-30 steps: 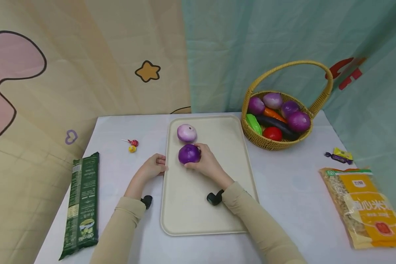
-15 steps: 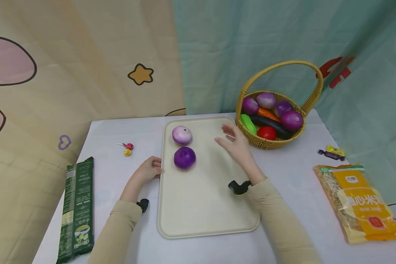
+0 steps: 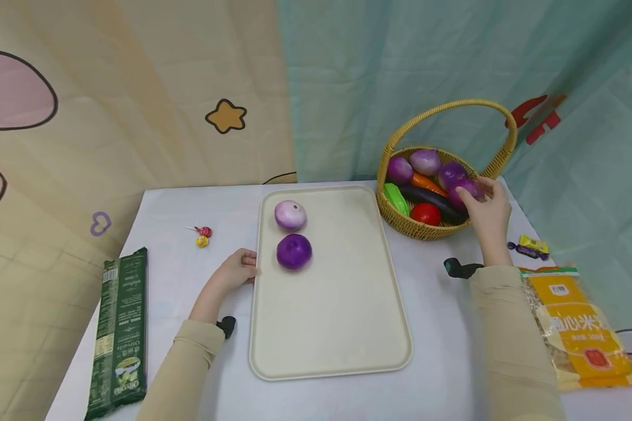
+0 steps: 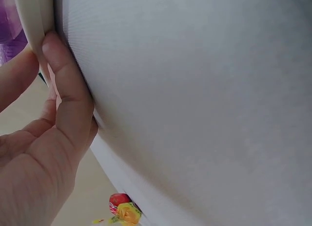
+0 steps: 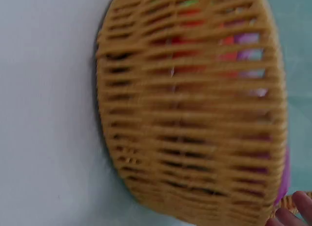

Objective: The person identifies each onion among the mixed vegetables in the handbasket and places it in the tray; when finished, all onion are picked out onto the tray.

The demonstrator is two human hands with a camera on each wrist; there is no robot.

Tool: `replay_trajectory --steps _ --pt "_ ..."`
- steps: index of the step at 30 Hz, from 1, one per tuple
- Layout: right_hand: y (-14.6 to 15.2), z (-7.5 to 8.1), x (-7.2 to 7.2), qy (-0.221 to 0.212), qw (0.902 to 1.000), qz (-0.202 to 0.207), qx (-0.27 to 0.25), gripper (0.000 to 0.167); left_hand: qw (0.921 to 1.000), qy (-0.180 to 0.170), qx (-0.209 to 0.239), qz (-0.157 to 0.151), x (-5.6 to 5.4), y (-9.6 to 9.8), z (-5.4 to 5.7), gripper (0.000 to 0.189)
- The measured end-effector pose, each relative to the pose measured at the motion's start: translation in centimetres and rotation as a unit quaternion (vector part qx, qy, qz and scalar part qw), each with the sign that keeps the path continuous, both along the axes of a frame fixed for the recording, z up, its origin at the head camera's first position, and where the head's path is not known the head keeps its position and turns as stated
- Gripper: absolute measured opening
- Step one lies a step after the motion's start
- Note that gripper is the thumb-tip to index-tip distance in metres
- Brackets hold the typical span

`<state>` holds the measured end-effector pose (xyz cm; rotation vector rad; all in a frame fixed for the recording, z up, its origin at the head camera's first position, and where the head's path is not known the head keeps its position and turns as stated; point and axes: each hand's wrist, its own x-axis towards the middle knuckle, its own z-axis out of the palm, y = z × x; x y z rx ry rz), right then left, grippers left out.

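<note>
My left hand (image 3: 235,270) pinches the left rim of a cream tray (image 3: 337,327), thumb and fingers at its edge in the left wrist view. On the tray lie a pale purple onion (image 3: 290,215) and, nearer, a dark purple onion (image 3: 294,252). Over the right side of a wicker basket (image 3: 426,232), my right hand (image 3: 491,213) grips a purple onion (image 3: 464,193) between thumb and fingers. Only its fingertips show at the corner of the right wrist view, beside the woven basket wall (image 5: 195,109).
The basket also holds more onions, an eggplant (image 3: 432,200), a carrot (image 3: 426,183), a tomato (image 3: 425,214) and a green pepper (image 3: 396,199). Its handle (image 3: 453,105) arches above. A green package (image 3: 120,333), lollipops (image 3: 203,234), candies (image 3: 531,247) and a yellow grain bag (image 3: 579,327) lie around.
My right hand let go of the dark purple onion on the tray, then moved right to the basket and took hold of an onion there. The left hand stays at the tray rim.
</note>
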<state>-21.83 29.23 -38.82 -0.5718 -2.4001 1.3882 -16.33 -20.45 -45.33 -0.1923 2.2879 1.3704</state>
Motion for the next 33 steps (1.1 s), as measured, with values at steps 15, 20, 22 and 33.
replay_trajectory --steps 15,20,22,33 --pt "1.4 -3.4 -2.1 -0.042 0.9933 0.031 0.103 0.082 1.0 0.002 -0.003 0.003 0.1 0.0 -0.7 0.043" --pt "0.9 -3.2 -1.5 -0.036 0.9977 0.013 0.056 0.085 1.0 -0.002 -0.005 0.003 0.0 0.1 -0.9 0.043" --pt "0.2 -2.7 -0.9 -0.032 0.9987 0.017 0.036 0.086 1.0 0.0 -0.006 0.003 0.0 0.1 -0.8 0.043" --pt "-11.5 -1.6 5.4 -0.01 0.9669 0.252 -0.035 0.075 0.9999 -0.004 -0.013 0.008 -0.3 0.1 -0.3 0.042"
